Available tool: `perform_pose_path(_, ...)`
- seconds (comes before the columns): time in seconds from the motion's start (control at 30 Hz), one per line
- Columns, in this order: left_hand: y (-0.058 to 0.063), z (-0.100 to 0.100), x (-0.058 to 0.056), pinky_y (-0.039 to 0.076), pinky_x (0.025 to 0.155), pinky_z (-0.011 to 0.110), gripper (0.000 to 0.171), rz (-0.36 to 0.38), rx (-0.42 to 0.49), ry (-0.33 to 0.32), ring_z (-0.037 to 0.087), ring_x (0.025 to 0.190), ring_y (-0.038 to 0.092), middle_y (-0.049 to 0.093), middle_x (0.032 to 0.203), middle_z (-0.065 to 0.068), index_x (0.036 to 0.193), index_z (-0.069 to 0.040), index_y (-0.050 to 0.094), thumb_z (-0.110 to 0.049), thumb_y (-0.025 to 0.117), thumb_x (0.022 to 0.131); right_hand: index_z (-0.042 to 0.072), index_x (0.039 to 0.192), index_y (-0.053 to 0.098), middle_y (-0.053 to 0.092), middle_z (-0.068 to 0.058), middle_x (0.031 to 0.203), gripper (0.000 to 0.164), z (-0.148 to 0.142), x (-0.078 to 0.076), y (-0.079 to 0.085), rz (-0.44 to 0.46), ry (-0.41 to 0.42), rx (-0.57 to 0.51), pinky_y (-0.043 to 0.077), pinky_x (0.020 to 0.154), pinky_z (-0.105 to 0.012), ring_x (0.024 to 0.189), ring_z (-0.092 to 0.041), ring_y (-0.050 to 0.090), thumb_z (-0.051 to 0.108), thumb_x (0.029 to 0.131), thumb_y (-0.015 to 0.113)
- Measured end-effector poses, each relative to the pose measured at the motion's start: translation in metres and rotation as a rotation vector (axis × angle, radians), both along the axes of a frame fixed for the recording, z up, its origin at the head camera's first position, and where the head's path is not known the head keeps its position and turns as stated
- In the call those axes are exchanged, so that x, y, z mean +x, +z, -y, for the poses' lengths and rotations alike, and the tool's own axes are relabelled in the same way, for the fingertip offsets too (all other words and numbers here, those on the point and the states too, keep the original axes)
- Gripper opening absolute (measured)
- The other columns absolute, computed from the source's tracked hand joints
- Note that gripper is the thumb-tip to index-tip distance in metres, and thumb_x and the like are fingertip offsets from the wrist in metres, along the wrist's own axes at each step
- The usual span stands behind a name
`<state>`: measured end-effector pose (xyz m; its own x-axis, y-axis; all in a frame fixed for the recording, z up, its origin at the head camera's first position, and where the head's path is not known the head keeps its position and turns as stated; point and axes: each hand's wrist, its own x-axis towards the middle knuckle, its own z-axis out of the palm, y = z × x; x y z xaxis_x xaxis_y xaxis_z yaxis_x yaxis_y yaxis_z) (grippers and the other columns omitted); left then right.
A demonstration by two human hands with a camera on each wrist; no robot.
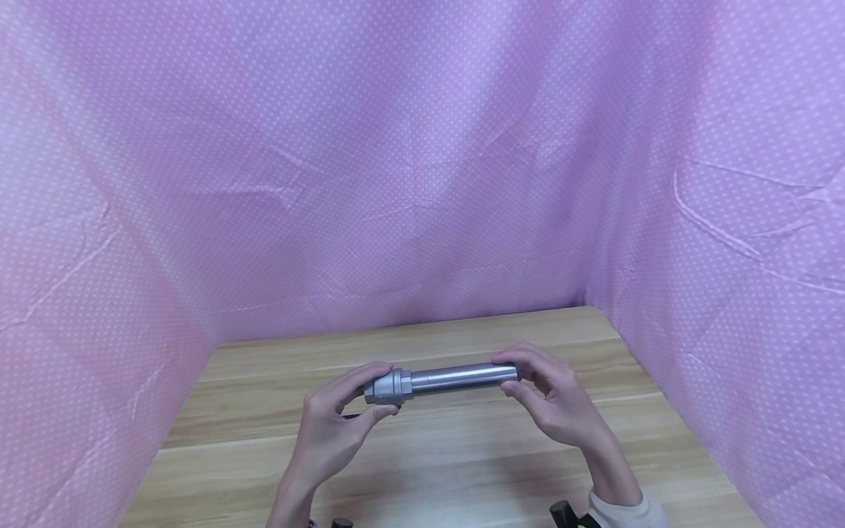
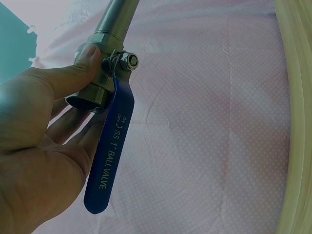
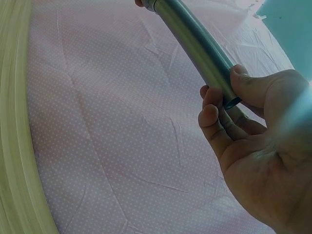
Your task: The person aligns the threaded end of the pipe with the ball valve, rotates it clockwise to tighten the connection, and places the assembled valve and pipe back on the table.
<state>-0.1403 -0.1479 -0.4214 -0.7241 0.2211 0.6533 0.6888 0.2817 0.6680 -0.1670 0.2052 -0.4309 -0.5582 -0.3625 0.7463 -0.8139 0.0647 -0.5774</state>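
Note:
A steel ball valve joined end to end with a straight metal pipe is held level above the table. My left hand grips the valve body, thumb on the near side and fingers over the far side. In the left wrist view the valve's blue lever handle, lettered "SS 1" BALL VALVE", hangs beside the palm, and the valve's threaded open end faces the hand. My right hand pinches the pipe's free end between thumb and fingers. The right wrist view shows the pipe's open end at the fingertips.
Beneath both hands lies a wood-grain table. Pink dotted cloth hangs at the back and on both sides of it. A black strap-like piece sits by the right sleeve at the bottom edge.

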Motion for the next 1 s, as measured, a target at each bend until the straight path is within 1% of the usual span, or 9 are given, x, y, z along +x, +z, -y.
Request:
perform_pose_path(0.3,0.0004,-0.0003,0.0004,0.067,0.111,0.025,0.066,0.004,0.003,-0.005,0.009,0.128,0.077,0.081,0.137,0.017,0.136,-0.006,0.079,0.016,0.096,0.076,-0.005,0.133,0.071,0.072,-0.011,0.111,0.051,-0.0012,0.0004,0.0000,0.018,-0.026,0.024,0.062,0.063,-0.019,0.081,-0.014,0.066,-0.031,0.089,0.070)
perform_pose_path(0.5,0.0007,-0.0008,0.0004,0.067,0.111,0.025,0.066,0.003,0.000,-0.003,0.009,0.128,0.077,0.081,0.136,0.017,0.136,-0.006,0.078,0.016,0.096,0.076,-0.005,0.134,0.070,0.071,-0.008,0.101,0.052,-0.0011,0.0000,-0.0004,0.020,-0.021,0.009,0.057,0.057,-0.017,0.078,-0.013,0.064,-0.031,0.088,0.069)
perform_pose_path(0.6,-0.0006,-0.0011,-0.0001,0.067,0.111,0.025,0.066,-0.005,-0.001,-0.001,0.009,0.127,0.077,0.081,0.136,0.018,0.136,-0.006,0.078,0.016,0.096,0.076,-0.006,0.134,0.070,0.073,-0.011,0.107,0.053,-0.0010,0.0001,-0.0009,0.030,-0.007,-0.003,0.056,0.055,-0.018,0.078,-0.012,0.063,-0.031,0.088,0.070)
perform_pose_path(0.7,-0.0012,-0.0018,-0.0004,0.067,0.110,0.024,0.066,-0.015,0.001,0.000,0.009,0.127,0.077,0.082,0.135,0.017,0.135,-0.007,0.079,0.016,0.097,0.075,-0.004,0.135,0.070,0.074,-0.015,0.121,0.053,-0.0012,0.0007,-0.0007,0.048,0.002,-0.007,0.059,0.058,-0.020,0.084,-0.011,0.065,-0.030,0.089,0.071)
perform_pose_path(0.77,-0.0017,-0.0024,-0.0009,0.068,0.110,0.024,0.066,-0.036,0.002,-0.001,0.011,0.125,0.078,0.082,0.134,0.018,0.135,-0.006,0.079,0.015,0.097,0.076,-0.004,0.135,0.071,0.075,-0.015,0.127,0.053,-0.0013,0.0011,-0.0002,0.055,-0.001,-0.006,0.061,0.060,-0.021,0.088,-0.010,0.066,-0.030,0.089,0.072)
perform_pose_path(0.83,-0.0021,-0.0030,-0.0012,0.067,0.110,0.024,0.065,-0.042,0.005,-0.004,0.011,0.125,0.078,0.082,0.134,0.018,0.135,-0.006,0.079,0.015,0.097,0.076,-0.003,0.135,0.071,0.075,-0.015,0.128,0.053,-0.0013,0.0012,0.0003,0.056,-0.002,-0.008,0.061,0.061,-0.022,0.090,-0.010,0.067,-0.029,0.089,0.072)
perform_pose_path(1.0,-0.0039,-0.0038,-0.0024,0.067,0.111,0.022,0.063,-0.053,0.016,-0.014,0.009,0.126,0.077,0.082,0.132,0.022,0.135,-0.004,0.078,0.014,0.096,0.077,-0.004,0.135,0.071,0.076,-0.016,0.125,0.053,-0.0004,0.0005,0.0012,0.025,-0.001,-0.013,0.057,0.056,-0.020,0.084,-0.011,0.064,-0.030,0.089,0.072)
